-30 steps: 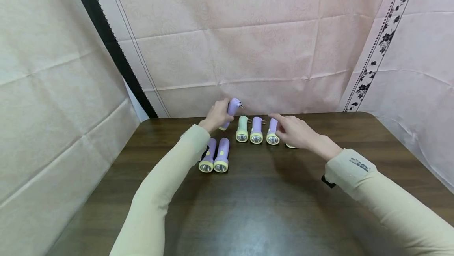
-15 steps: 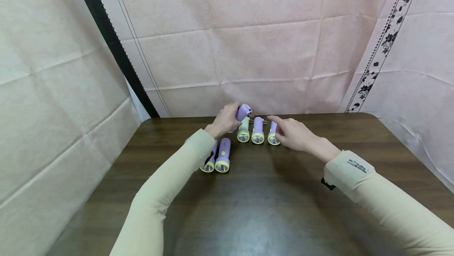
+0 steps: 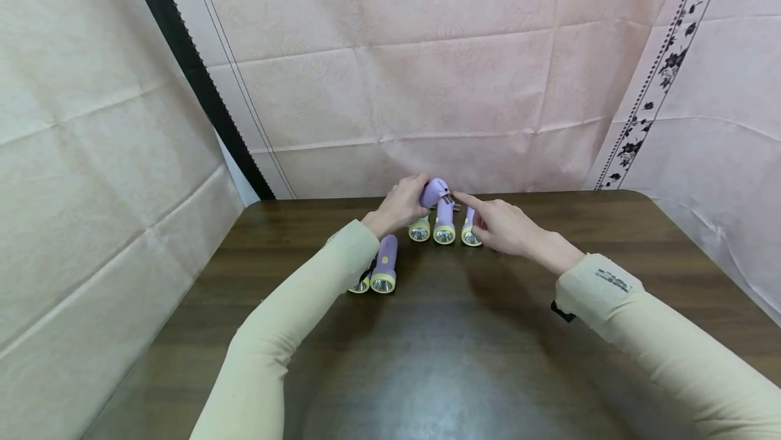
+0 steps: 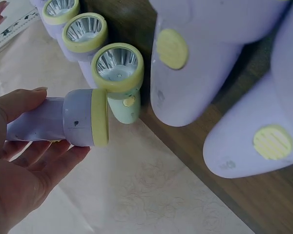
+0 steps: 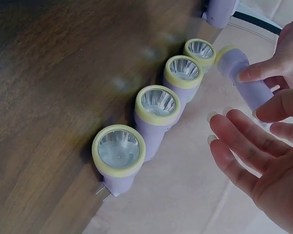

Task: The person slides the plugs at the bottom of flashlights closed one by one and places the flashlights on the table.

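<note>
My left hand point(image 3: 399, 208) grips a purple flashlight point(image 3: 434, 192) with a yellow rim, raised over the row at the table's back edge. Its tail end with metal plug prongs points to the right. In the left wrist view, thumb and fingers wrap the flashlight body point(image 4: 44, 119). My right hand point(image 3: 506, 226) is beside that tail end, index finger extended, the other fingers loosely bent and holding nothing point(image 5: 268, 165). Below lie a green flashlight point(image 3: 419, 230) and purple flashlights point(image 3: 445, 226), lenses toward me. The right hand hides one in the head view; it shows in the right wrist view point(image 5: 119, 153).
Two more purple flashlights lie nearer me on the left; one point(image 3: 384, 264) is in full view, the other point(image 3: 360, 284) partly behind my left sleeve. The dark wooden table point(image 3: 427, 358) ends at a pale cloth backdrop point(image 3: 390, 87).
My left hand has moved right with the purple flashlight, from the left of the row to over it, its prongs now near the right index finger. The right hand has barely moved.
</note>
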